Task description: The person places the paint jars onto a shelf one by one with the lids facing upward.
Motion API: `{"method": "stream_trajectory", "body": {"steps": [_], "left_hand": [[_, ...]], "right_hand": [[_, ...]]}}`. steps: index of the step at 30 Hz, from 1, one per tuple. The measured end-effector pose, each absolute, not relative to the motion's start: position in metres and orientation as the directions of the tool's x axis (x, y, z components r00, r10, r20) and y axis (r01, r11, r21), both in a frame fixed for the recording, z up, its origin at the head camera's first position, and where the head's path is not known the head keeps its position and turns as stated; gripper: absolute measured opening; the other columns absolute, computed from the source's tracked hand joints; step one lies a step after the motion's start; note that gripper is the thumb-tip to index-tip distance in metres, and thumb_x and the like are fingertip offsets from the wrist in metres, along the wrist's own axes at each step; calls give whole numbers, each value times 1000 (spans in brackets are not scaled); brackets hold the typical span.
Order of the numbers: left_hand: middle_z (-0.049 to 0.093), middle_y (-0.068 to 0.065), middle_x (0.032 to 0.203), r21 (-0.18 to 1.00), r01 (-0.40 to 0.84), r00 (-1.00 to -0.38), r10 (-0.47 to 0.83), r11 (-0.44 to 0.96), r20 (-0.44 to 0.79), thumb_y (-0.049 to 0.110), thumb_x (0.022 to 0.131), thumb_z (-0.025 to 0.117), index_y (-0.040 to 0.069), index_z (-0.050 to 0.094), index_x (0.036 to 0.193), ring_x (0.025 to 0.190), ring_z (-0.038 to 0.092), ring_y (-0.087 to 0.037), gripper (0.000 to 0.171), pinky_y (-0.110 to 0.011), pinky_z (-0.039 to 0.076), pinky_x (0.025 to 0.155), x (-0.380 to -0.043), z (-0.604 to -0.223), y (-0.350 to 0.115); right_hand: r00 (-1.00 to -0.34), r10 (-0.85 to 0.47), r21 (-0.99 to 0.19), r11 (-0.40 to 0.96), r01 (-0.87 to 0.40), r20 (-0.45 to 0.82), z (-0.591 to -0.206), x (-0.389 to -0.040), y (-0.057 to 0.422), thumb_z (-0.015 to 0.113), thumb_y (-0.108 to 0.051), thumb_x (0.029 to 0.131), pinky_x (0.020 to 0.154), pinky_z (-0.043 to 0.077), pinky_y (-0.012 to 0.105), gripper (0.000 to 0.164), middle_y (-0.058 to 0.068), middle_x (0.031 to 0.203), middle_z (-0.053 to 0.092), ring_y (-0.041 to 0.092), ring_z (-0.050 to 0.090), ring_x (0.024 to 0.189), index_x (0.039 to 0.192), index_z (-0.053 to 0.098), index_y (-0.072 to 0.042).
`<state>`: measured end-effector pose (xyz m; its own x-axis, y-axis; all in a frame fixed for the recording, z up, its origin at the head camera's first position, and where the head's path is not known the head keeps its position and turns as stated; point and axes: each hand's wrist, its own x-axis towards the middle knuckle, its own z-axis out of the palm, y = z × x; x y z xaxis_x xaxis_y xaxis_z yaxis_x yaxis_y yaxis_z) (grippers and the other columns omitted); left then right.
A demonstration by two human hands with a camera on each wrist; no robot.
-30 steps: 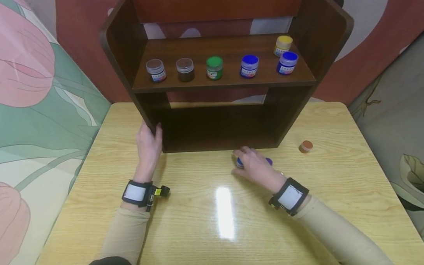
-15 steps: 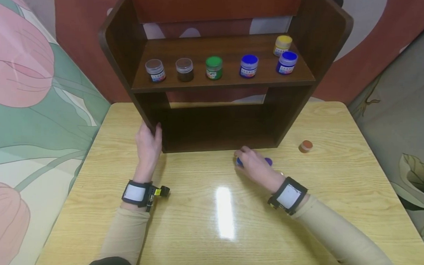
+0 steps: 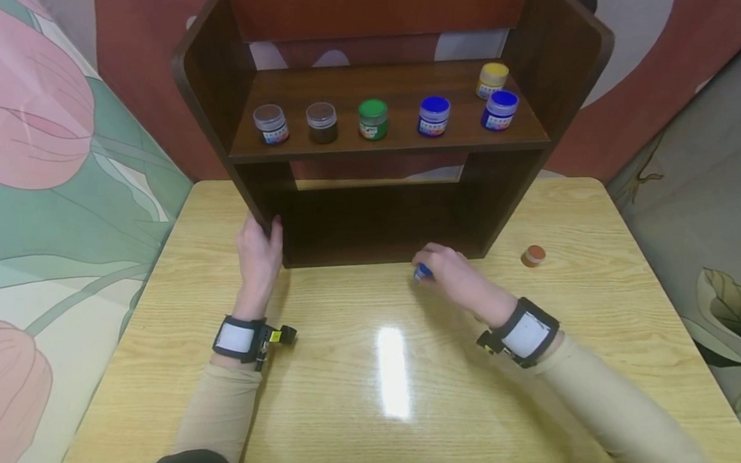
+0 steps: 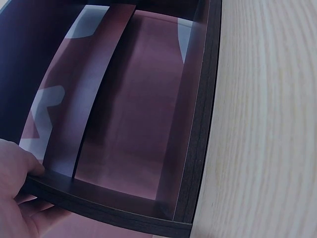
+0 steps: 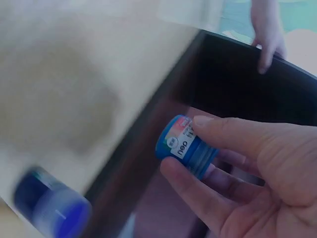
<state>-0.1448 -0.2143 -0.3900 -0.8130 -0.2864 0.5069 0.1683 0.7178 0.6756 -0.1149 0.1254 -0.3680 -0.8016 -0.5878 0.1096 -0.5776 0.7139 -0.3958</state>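
Observation:
My right hand [image 3: 461, 279] pinches a small blue paint jar [image 3: 421, 271] between thumb and fingers, close to the front edge of a dark brown shelf unit [image 3: 383, 222]. In the right wrist view that jar [image 5: 185, 144] is tilted, its printed label showing, and seems raised off the table. A second jar with a blue-violet lid [image 5: 62, 213] stands at lower left there, blurred; the right hand hides it in the head view. My left hand [image 3: 259, 255] grips the unit's left side panel, thumb on the inner face and fingers outside, as the left wrist view shows.
On the upper board stand two brownish jars [image 3: 271, 124], a green jar [image 3: 373, 119], two blue jars [image 3: 434, 116] and a yellow-lidded jar [image 3: 492, 80]. An orange-brown jar [image 3: 534, 255] sits on the wooden table [image 3: 329, 366], right of the unit.
My right hand has taken the blue jar and moved slightly up and toward the shelf unit. The violet lid beside that hand has gone out of sight behind it. My left hand stays put.

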Motion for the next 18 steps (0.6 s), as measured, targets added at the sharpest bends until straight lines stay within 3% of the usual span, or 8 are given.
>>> {"method": "stream_trajectory", "body": {"steps": [11,18], "left_hand": [[69,-27,108,675,175,-808,-287,717,514,16,98,61,-4,59,117,99,67,-45,28,-55,55,85,-145,-391,-216],[69,-27,107,675,172,-811,-285,717,510,16,98,60,-4,59,116,98,68,-45,27,-55,55,84,-144,-390,-215]], "right_hand": [[-794,-607,-385,730,-565,14,-296,-125,140,78,-5,84,88,61,43,30,16,114,68,29,69,102,113,71,-3],[-737,-667,-317,678,-663,114,-260,-130,147,79,-2,82,85,61,41,31,16,110,68,29,70,98,113,73,-3]]}}
